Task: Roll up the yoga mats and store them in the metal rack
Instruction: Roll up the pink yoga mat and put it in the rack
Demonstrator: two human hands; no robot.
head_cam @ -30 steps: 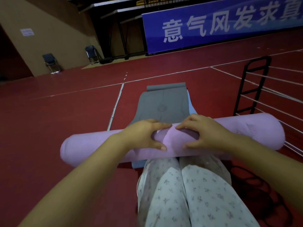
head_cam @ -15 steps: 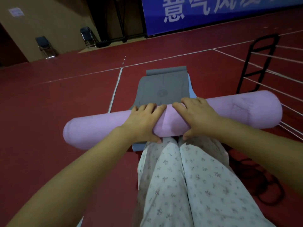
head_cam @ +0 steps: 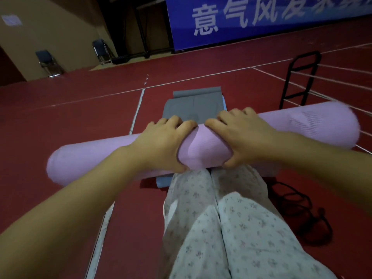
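Curling around the pink mat roll (head_cam: pixel 203 150), left hand (head_cam: pixel 161 146) and right hand (head_cam: pixel 245 137) grip.

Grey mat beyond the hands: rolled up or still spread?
Spread. The grey mat lies flat on the red floor, beyond the rolled pink mat that both hands grip.

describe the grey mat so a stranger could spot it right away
Start at the blue banner on the far wall and come down the red floor toward the rolled pink mat. Just beyond it lies the grey mat, flat, its far end curled.
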